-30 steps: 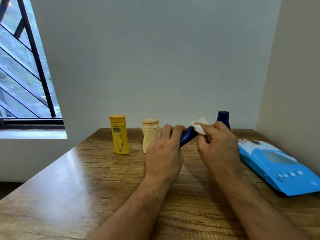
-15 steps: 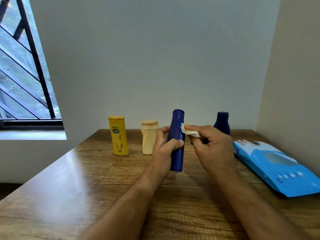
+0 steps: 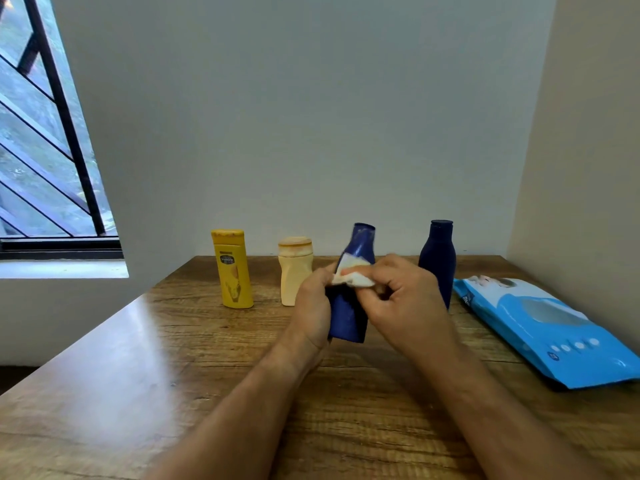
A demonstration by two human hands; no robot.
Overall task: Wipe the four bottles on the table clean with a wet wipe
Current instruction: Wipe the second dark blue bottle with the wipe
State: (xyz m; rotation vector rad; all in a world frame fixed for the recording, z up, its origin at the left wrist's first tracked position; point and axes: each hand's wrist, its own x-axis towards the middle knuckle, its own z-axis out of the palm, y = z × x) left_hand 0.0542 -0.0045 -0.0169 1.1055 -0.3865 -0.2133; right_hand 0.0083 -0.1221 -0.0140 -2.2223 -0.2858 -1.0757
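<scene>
My left hand (image 3: 311, 306) grips a tall blue bottle (image 3: 348, 317) around its middle and holds it nearly upright above the table. My right hand (image 3: 405, 299) pinches a white wet wipe (image 3: 353, 277) and presses it against the bottle's upper body. A second dark blue bottle (image 3: 437, 258) stands behind my right hand, partly hidden by it. A cream bottle (image 3: 295, 270) and a yellow bottle (image 3: 232, 268) stand upright to the left, near the wall.
A blue pack of wet wipes (image 3: 550, 327) lies flat on the right side of the wooden table (image 3: 138, 375). Walls close the back and right. A barred window (image 3: 45, 150) is at the left.
The blue bottle went from lying tilted in my hands to standing nearly upright. My right hand has brought the wipe from beside its neck onto its upper body.
</scene>
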